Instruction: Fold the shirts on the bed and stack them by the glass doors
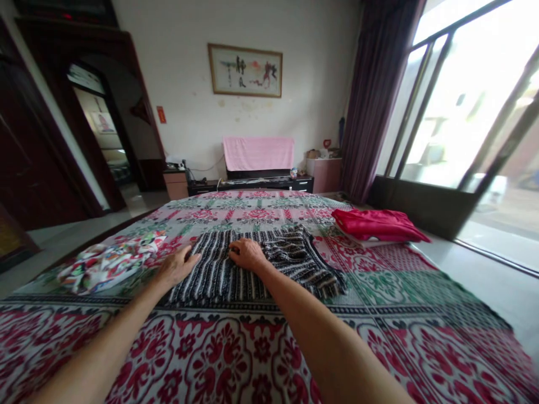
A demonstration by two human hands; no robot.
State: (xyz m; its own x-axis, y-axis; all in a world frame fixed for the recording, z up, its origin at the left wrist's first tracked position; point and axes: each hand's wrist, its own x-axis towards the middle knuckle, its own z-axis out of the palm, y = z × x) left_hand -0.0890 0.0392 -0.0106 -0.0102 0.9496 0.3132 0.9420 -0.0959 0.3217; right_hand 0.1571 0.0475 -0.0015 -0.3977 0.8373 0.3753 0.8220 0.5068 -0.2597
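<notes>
A black-and-white striped knit garment [219,275] lies spread on the bed in front of me, its right part [295,252] bunched and wrinkled. At its left edge rests my left hand [179,266], thumb and fingers apart. My right hand [249,254] lies on top of the garment near its middle, with bent fingers a little apart touching the fabric. No cloth shows pinched in either hand, though the undersides of the fingers are hidden.
The bed has a red, green and white patterned cover [223,359]. Left of the garment lies a crumpled colourful printed cloth [109,264]; a folded red cloth [374,224] sits on the right. Beyond the bed stand a low cabinet [303,185] and a pink-draped object [259,153].
</notes>
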